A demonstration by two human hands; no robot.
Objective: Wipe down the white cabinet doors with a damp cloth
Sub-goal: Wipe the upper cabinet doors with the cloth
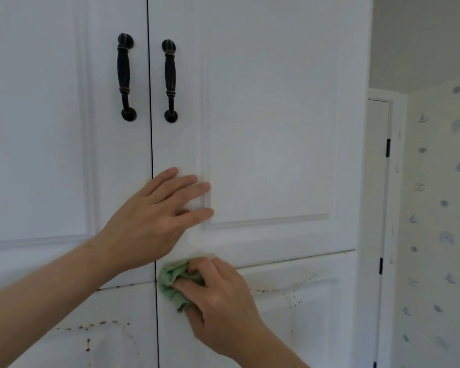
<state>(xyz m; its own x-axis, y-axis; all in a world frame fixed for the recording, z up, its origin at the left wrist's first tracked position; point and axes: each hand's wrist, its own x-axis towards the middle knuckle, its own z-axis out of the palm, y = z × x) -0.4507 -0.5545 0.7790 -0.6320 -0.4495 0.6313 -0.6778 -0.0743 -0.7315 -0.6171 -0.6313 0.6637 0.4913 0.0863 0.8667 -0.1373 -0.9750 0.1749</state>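
Observation:
Two tall white cabinet doors fill the view, the left door (37,128) and the right door (271,115), each with a dark handle near the centre gap. My left hand (154,216) lies flat with fingers spread on the lower part of the right door, across the gap. My right hand (218,296) is just below it, closed on a bunched green cloth (170,282) pressed against the top left corner of the lower right door (303,314).
The left handle (124,75) and right handle (170,81) stick out above my hands. The lower doors show brown specks and cracked lines. To the right stand a white room door (377,181) with black hinges and a patterned wall (436,208).

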